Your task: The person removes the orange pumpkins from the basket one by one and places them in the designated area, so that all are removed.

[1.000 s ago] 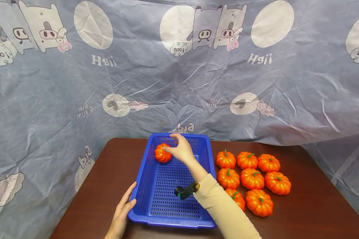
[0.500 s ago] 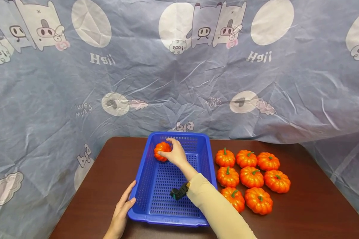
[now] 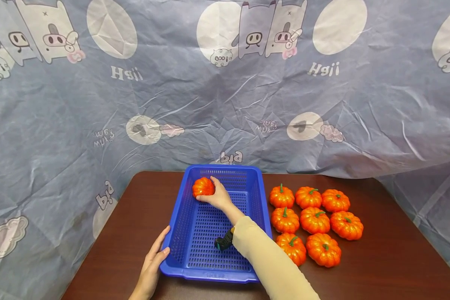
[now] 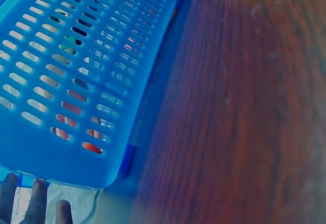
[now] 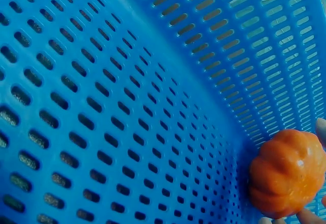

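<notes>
In the head view, a glossy orange pumpkin (image 3: 203, 187) lies in the far left corner of a blue slotted plastic basket (image 3: 206, 275). My right hand (image 3: 218, 197) grips it, thumb on the near side and fingers on the far side. The right wrist view has the same pumpkin (image 5: 288, 173) against the basket's slotted wall, with fingertips (image 5: 305, 216) at its edge. My left hand (image 3: 151, 262) rests against the left side of the basket, its fingers fairly straight. Those fingers (image 4: 36, 201) show at the basket's edge in the left wrist view.
Several more orange pumpkins (image 3: 315, 220) with green stems sit in rows right of the basket. A dark brown table (image 3: 390, 266) carries everything. Behind it hangs a grey-blue printed cloth (image 3: 225, 104). A black strapped device (image 3: 225, 241) is on my right wrist.
My right hand has come down and left onto the pumpkin, and its fingers have closed round it. The left hand stays at the basket's side.
</notes>
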Action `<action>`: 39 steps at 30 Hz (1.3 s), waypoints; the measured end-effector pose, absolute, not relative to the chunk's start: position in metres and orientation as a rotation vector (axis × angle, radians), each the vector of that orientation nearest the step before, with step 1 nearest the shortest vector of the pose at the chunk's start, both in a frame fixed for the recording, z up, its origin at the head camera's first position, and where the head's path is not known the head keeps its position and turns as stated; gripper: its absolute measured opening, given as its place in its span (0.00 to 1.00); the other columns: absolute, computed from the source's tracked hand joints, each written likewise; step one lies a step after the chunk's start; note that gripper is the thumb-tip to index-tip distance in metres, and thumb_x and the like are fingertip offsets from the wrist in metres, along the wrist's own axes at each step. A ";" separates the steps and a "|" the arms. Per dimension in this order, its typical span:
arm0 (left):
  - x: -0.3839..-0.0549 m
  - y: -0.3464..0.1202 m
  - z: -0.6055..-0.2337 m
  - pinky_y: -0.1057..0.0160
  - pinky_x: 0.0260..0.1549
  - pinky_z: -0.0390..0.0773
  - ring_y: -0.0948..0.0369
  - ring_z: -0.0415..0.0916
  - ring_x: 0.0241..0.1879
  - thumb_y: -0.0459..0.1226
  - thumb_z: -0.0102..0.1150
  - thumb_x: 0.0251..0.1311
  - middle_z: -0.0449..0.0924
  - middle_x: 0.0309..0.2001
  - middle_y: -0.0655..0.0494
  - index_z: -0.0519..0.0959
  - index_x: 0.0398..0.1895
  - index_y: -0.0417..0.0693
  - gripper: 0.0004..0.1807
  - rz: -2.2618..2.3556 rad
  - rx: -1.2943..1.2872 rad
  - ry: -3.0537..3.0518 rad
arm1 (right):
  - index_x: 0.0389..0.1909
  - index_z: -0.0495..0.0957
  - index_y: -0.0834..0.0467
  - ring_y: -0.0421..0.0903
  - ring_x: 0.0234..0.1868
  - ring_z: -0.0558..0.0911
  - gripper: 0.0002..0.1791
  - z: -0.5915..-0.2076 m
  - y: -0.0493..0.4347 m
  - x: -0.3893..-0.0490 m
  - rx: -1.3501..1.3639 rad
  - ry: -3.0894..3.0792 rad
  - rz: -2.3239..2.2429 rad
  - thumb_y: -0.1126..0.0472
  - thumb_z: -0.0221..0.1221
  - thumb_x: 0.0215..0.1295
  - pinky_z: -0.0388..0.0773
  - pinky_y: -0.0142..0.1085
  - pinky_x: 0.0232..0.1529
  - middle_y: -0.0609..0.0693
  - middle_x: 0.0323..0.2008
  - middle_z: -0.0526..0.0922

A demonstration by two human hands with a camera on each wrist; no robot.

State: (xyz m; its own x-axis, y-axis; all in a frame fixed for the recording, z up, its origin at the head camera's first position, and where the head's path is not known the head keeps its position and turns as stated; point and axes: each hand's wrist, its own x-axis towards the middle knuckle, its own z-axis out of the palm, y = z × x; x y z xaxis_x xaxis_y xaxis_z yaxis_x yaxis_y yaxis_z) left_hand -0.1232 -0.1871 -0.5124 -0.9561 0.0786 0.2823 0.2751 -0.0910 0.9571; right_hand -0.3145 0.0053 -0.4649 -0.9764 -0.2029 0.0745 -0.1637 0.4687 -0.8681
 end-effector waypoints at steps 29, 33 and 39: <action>-0.124 -0.188 -0.516 0.73 0.56 0.63 0.68 0.59 0.64 0.32 0.38 0.69 0.52 0.71 0.46 0.53 0.72 0.42 0.28 -2.203 -0.437 -1.979 | 0.46 0.67 0.61 0.57 0.49 0.71 0.28 -0.465 0.002 -0.310 -0.187 2.600 -1.710 0.54 0.69 0.50 0.71 0.47 0.51 0.61 0.46 0.66; -0.125 -0.187 -0.515 0.74 0.56 0.62 0.68 0.58 0.65 0.31 0.38 0.69 0.49 0.71 0.42 0.53 0.72 0.42 0.28 -2.196 -0.438 -1.988 | 0.45 0.67 0.63 0.57 0.48 0.71 0.30 -0.463 0.003 -0.309 -0.160 2.644 -1.678 0.56 0.71 0.46 0.70 0.48 0.51 0.61 0.45 0.67; -0.124 -0.187 -0.514 0.73 0.56 0.63 0.67 0.59 0.64 0.31 0.38 0.69 0.53 0.71 0.47 0.53 0.72 0.42 0.28 -2.214 -0.423 -1.990 | 0.58 0.67 0.63 0.57 0.51 0.72 0.42 -0.460 0.004 -0.307 -0.091 2.629 -1.512 0.55 0.73 0.40 0.70 0.48 0.53 0.64 0.51 0.69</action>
